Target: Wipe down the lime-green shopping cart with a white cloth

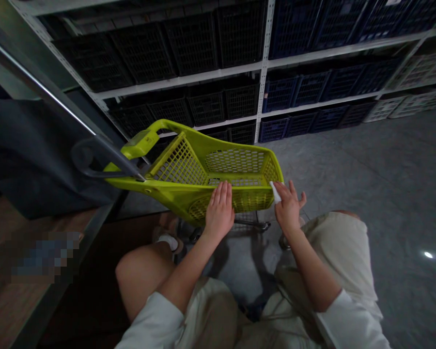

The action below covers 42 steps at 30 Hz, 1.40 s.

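A lime-green plastic shopping cart (174,194) with lattice walls stands in front of my knees, its basket with nothing visible inside. My left hand (220,211) lies against the near side, fingers stretched straight and close together, tips at the top rim. At the cart's right end, my right hand (288,206) presses a small white cloth or tissue (275,192) to the rim corner. The thumb side pinches it, while the outer fingers stick out to the right. Part of the cloth is hidden under the hand.
White metal shelving (225,72) holds black crates (196,43) and blue crates (312,87) behind the cart. A slanted metal pole (58,92) passes at left, above a wooden surface (3,242). Grey floor (396,194) extends to the right. Cart wheels (264,226) sit near my legs.
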{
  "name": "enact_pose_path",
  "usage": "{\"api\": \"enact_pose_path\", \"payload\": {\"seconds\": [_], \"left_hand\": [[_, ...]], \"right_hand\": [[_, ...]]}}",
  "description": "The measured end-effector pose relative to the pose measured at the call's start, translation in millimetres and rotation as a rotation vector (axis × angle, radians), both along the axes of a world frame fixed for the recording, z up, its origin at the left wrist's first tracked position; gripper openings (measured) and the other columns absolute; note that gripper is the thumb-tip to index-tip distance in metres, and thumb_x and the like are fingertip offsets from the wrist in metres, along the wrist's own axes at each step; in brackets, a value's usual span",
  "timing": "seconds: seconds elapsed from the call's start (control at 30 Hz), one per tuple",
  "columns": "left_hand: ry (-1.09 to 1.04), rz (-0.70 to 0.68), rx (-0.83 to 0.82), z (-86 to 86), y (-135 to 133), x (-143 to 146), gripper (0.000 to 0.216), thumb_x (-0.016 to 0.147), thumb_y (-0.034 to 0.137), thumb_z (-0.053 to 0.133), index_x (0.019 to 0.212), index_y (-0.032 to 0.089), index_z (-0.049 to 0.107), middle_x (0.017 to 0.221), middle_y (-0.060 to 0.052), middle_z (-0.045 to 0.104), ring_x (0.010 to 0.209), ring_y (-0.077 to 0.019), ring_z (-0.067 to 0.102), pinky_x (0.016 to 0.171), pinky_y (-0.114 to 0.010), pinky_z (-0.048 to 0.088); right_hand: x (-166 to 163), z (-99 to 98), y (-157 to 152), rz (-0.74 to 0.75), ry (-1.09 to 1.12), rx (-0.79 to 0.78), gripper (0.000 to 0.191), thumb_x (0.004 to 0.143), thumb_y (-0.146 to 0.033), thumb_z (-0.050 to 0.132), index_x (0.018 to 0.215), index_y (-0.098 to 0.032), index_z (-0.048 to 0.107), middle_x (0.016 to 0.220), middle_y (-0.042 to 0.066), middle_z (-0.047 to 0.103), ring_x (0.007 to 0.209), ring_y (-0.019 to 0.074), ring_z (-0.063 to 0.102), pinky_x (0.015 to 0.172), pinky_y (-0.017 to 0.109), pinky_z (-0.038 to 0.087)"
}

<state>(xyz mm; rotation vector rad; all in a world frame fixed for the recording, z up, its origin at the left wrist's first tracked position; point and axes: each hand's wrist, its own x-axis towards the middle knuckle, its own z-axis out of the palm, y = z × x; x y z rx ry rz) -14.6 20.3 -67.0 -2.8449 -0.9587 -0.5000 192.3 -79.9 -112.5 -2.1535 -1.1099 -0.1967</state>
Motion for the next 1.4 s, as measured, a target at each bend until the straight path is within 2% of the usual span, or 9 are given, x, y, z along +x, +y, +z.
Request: {"api": "enact_pose_path", "payload": {"seconds": [0.2,0.3,0.5,0.7,0.87,1.0,1.1,1.27,1.4], "left_hand": [[-0.052,-0.035,0.003,-4.1,1,0,0.079,0.085,0.017,0.052,0.155,0.002,0.019,0.164,-0.022,0.026,0.154,-0.032,0.019,0.124,-0.05,0.026],[-0.055,-0.038,0.005,-5.0,2,-1,0.077,0.086,0.019,0.05,0.155,0.003,0.019,0.162,-0.023,0.03,0.154,-0.0317,0.019,0.124,-0.051,0.027],[-0.011,0.009,0.022,-1.4,0,2,0.077,0.085,0.014,0.049,0.156,0.003,0.02,0.164,-0.02,0.028,0.154,-0.0305,0.022,0.125,-0.046,0.026],[-0.006,0.02,0.006,-1.6,-2,4,0.08,0.086,0.017,0.051,0.157,0.003,0.017,0.164,-0.021,0.027,0.153,-0.0318,0.023,0.125,-0.049,0.025],[0.009,0.03,0.016,-1.0,-3,4,0.08,0.084,0.016,0.053,0.155,0.0,0.02,0.165,-0.021,0.024,0.154,-0.0317,0.019,0.126,-0.046,0.023],[-0.001,0.02,0.02,-3.0,-1,2,0.079,0.084,0.017,0.053,0.154,0.0,0.021,0.164,-0.022,0.025,0.154,-0.0323,0.018,0.125,-0.048,0.025],[-0.005,0.022,0.02,-4.4,-1,3,0.077,0.085,0.018,0.052,0.154,0.0,0.022,0.162,-0.024,0.029,0.154,-0.0325,0.019,0.124,-0.05,0.027],[-0.002,0.029,0.024,-1.4,-3,4,0.076,0.085,0.013,0.049,0.155,0.002,0.02,0.163,-0.022,0.029,0.154,-0.0311,0.022,0.125,-0.047,0.027],[0.011,0.023,0.017,0.2,-2,4,0.079,0.085,0.014,0.051,0.156,0.002,0.019,0.163,-0.022,0.028,0.153,-0.0323,0.023,0.125,-0.048,0.026]], "right_hand": [[-72,30.7,43,0.284,-0.004,-0.006,0.069,0.076,-0.001,0.037,0.138,-0.023,0.057,0.146,0.004,0.058,0.151,0.0254,0.028,0.12,0.062,0.005],[-88,36.9,54,0.369,-0.028,-0.025,0.069,0.077,0.0,0.038,0.14,-0.023,0.055,0.148,0.004,0.056,0.152,0.0243,0.027,0.12,0.062,0.004],[-46,21.3,22,0.329,-0.176,-0.049,0.077,0.076,0.0,0.041,0.146,-0.031,0.048,0.149,0.001,0.056,0.153,0.0244,0.025,0.12,0.063,0.003],[12,-10.5,-16,0.064,-0.106,-0.015,0.079,0.075,-0.004,0.039,0.147,-0.033,0.047,0.148,0.002,0.056,0.151,0.0275,0.029,0.117,0.067,0.012],[-17,3.2,5,0.006,0.039,0.031,0.072,0.075,-0.004,0.038,0.141,-0.027,0.055,0.146,0.003,0.058,0.153,0.0285,0.024,0.117,0.066,0.012],[-70,27.3,40,0.245,0.024,0.012,0.07,0.074,-0.001,0.039,0.137,-0.025,0.058,0.145,0.004,0.059,0.152,0.0257,0.025,0.12,0.063,0.007],[-89,34.5,51,0.364,0.008,0.008,0.07,0.076,0.0,0.04,0.14,-0.026,0.056,0.147,0.004,0.058,0.152,0.0243,0.026,0.12,0.061,0.005],[-60,22.6,26,0.361,-0.108,-0.011,0.077,0.075,-0.002,0.042,0.146,-0.032,0.049,0.15,0.0,0.055,0.153,0.0251,0.023,0.119,0.062,0.002],[-15,-0.5,-1,0.216,-0.16,0.005,0.082,0.073,-0.002,0.042,0.149,-0.035,0.045,0.148,0.0,0.056,0.151,0.0254,0.028,0.119,0.063,0.008]]}}
